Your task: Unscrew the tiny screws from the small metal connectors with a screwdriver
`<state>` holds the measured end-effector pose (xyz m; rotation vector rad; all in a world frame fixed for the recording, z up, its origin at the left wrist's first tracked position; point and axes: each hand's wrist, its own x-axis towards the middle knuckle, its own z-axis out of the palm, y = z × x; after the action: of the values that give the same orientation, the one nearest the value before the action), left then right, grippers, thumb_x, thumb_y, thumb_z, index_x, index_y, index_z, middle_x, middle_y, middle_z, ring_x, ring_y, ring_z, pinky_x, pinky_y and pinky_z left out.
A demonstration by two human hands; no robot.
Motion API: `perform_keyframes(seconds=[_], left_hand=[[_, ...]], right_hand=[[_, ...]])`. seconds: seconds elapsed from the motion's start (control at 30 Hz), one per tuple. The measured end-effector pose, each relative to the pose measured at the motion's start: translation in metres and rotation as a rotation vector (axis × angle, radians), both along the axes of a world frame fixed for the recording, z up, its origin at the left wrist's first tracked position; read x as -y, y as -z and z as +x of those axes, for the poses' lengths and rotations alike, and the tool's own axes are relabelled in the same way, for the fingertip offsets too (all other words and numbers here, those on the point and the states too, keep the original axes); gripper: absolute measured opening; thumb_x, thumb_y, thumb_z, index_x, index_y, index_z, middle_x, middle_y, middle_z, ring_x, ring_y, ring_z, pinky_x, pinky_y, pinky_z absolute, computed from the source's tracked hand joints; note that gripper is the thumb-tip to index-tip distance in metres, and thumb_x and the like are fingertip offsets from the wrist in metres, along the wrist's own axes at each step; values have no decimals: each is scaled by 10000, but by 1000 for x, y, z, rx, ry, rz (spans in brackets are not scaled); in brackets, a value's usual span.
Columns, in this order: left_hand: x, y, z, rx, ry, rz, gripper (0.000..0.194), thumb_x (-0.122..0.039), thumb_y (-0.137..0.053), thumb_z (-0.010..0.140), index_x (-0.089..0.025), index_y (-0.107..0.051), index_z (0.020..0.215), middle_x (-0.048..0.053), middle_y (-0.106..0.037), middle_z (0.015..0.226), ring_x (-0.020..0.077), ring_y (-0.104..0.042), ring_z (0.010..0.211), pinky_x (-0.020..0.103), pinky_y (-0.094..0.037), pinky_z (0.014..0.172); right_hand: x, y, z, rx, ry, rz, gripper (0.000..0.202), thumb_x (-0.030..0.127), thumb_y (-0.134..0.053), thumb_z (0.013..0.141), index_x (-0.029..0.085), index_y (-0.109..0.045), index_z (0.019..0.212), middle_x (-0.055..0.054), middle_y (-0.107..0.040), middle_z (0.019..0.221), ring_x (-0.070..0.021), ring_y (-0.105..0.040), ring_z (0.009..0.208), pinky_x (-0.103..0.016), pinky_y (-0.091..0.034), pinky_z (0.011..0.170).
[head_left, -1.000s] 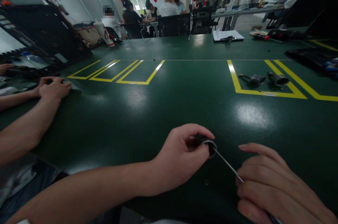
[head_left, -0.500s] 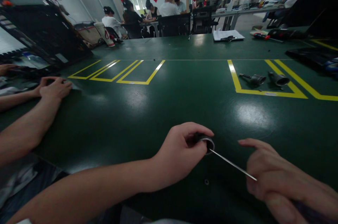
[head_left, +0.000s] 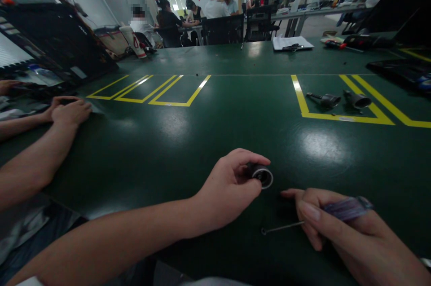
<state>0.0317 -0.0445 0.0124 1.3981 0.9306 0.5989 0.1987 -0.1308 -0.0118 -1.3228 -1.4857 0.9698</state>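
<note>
My left hand (head_left: 232,185) is closed round a dark metal cup-shaped part (head_left: 263,177), whose round open rim faces right toward me. My right hand (head_left: 323,218) grips a screwdriver (head_left: 346,209) with a translucent purplish handle. Its thin shaft points left, and the tip meets a small dark ring-like piece (head_left: 264,231) on the green table, below the cup-shaped part. Whether that piece is lifted off the table I cannot tell. Two similar metal parts, one (head_left: 325,100) with a thin stem and another (head_left: 357,99), lie inside a yellow taped outline at the right.
A co-worker's hands (head_left: 72,111) rest at the left edge of the green table (head_left: 161,156). Farther back are a clipboard with paper (head_left: 292,44), a red-and-white tool (head_left: 333,43) and a black object (head_left: 400,72). People sit at tables beyond.
The screwdriver has come out of the cup-shaped part, and its tip is now down at the small ring-like piece. My right hand has turned, showing the handle. My left hand has risen slightly.
</note>
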Motion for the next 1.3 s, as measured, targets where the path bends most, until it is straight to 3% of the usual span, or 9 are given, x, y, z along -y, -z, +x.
perform_keyframes(seconds=[0.07, 0.13, 0.23, 0.37, 0.6, 0.73, 0.9, 1.07, 1.3], left_hand=[[0, 0, 0, 6, 1, -23, 290, -39, -555, 653, -154, -610, 913, 35, -602, 927, 141, -600, 820, 273, -482, 752], [0, 1, 1, 29, -4, -60, 330, -42, -561, 656, -162, -584, 963, 36, -610, 937, 147, -605, 841, 280, -479, 764], [0, 2, 1, 72, -25, -110, 345, -37, -568, 652, -161, -535, 972, 42, -611, 969, 148, -608, 853, 276, -477, 762], [0, 2, 2, 72, -23, -123, 298, -34, -569, 651, -139, -531, 927, 50, -618, 945, 147, -601, 849, 277, -470, 765], [0, 5, -1, 78, 26, -139, 338, -32, -577, 658, -144, -560, 977, 40, -631, 912, 143, -600, 838, 266, -467, 735], [0, 3, 0, 87, -4, -135, 324, -38, -575, 661, -143, -574, 968, 35, -634, 893, 139, -597, 817, 259, -469, 710], [-1, 2, 1, 124, -44, -127, 297, -47, -585, 655, -138, -586, 938, 32, -640, 889, 138, -596, 808, 258, -479, 707], [-1, 3, 2, 129, -44, -129, 309, -43, -590, 651, -139, -584, 945, 32, -645, 887, 135, -599, 798, 253, -483, 701], [-1, 2, 1, 98, -51, -122, 310, -41, -595, 649, -145, -597, 942, 32, -658, 905, 138, -605, 829, 255, -480, 734]], right_hand=[[1, -2, -1, 68, -31, 61, 389, 354, -470, 863, 195, -492, 509, 20, -562, 511, -101, -550, 459, -191, -515, 502], [1, -3, -2, 161, -101, 154, 354, 312, -457, 878, 198, -483, 544, 40, -531, 508, -87, -545, 462, -228, -547, 672], [2, -5, -2, 329, -231, 351, 265, 235, -460, 878, 201, -507, 620, 52, -520, 522, -82, -553, 483, -304, -486, 897], [5, -4, 0, 473, -296, 563, 232, 177, -460, 864, 208, -546, 651, 44, -549, 520, -91, -552, 491, -328, -477, 907], [4, -1, 9, 418, -169, 738, 287, 264, -456, 881, 241, -539, 607, 73, -559, 525, -75, -530, 444, -281, -466, 911], [3, -9, 6, 405, -145, 669, 204, 225, -474, 866, 226, -530, 670, 73, -547, 525, -75, -548, 466, -278, -484, 844], [4, -7, 4, 352, -101, 391, 217, 235, -447, 876, 211, -503, 668, 48, -542, 579, -98, -580, 556, -283, -482, 854], [1, -3, 3, 295, 64, 258, 257, 296, -484, 865, 228, -506, 618, 25, -573, 603, -141, -630, 727, -171, -490, 540], [-2, -5, -1, 288, 23, 167, 280, 290, -454, 885, 221, -509, 619, 46, -557, 612, -84, -569, 563, -147, -472, 516]])
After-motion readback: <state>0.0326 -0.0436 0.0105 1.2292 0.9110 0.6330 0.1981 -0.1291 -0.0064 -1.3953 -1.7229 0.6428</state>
